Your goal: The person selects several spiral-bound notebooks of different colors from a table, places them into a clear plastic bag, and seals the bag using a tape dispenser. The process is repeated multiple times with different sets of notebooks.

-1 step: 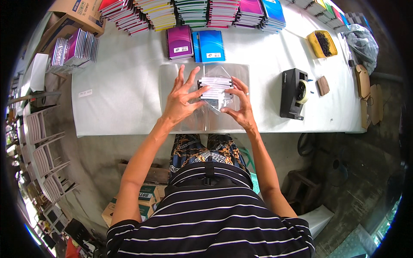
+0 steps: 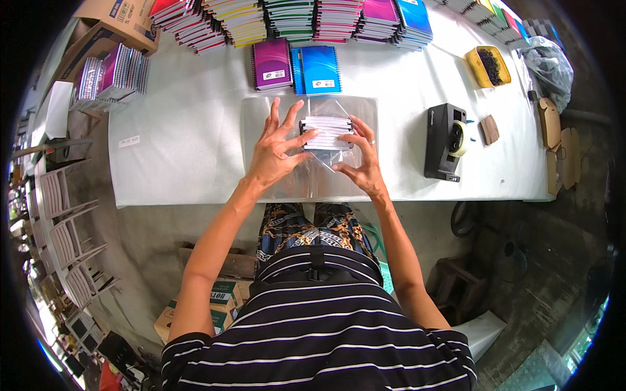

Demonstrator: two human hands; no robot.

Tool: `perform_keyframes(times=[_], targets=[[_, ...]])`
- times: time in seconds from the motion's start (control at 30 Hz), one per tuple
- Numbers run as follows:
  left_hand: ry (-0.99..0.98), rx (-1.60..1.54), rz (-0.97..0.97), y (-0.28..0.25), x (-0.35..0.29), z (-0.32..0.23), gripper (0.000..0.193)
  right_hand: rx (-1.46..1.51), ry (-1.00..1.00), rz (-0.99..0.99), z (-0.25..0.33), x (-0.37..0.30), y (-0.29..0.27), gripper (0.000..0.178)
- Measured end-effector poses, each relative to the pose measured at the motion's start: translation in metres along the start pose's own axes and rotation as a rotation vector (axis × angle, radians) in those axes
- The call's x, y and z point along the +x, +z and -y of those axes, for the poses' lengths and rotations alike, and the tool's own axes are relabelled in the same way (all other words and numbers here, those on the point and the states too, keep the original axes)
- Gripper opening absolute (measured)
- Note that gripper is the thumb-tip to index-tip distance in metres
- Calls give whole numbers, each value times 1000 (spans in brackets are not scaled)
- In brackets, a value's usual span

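Observation:
A small stack of spiral notebooks [image 2: 324, 133] stands with its white page edges facing up, on clear plastic film [image 2: 267, 186] spread on the table. Folds of the film rise around the stack. My left hand [image 2: 277, 146] has its index finger and thumb against the stack's left side and the film, its other fingers raised and spread. Along the right side, my right hand [image 2: 364, 156] curves its fingers over the stack's edge, thumb on the film at the near corner. The covers of these notebooks are hidden.
Beyond the film lie a purple notebook [image 2: 272, 65] and blue notebooks [image 2: 317, 70], with tall notebook stacks [image 2: 290, 19] behind. To the right are a black tape dispenser [image 2: 443, 143], a brown block [image 2: 489, 130] and a yellow tub [image 2: 481, 68] of dark bits. A cardboard box [image 2: 120, 32] sits far left.
The film's fold at the near side of the stack has shifted slightly, and its bright reflection has changed. Both hands stay almost in place.

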State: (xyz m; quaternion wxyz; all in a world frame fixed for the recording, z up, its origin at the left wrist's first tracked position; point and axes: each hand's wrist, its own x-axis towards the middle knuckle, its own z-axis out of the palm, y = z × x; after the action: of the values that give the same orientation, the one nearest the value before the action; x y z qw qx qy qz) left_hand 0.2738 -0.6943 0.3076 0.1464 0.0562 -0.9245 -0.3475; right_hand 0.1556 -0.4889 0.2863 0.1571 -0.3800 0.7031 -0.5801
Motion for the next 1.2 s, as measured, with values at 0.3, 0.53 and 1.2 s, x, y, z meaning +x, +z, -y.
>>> perform_keyframes(times=[0.3, 0.53, 1.2], targets=[[-5, -347, -55, 3, -9, 14, 72, 180, 41, -71, 10, 1, 3, 70], [-345, -562, -173, -14, 19, -47, 92, -323, -108, 84, 82, 41, -45, 45], [-325, -648, -143, -25, -19, -7, 53, -107, 18, -59, 38, 18, -69, 41]])
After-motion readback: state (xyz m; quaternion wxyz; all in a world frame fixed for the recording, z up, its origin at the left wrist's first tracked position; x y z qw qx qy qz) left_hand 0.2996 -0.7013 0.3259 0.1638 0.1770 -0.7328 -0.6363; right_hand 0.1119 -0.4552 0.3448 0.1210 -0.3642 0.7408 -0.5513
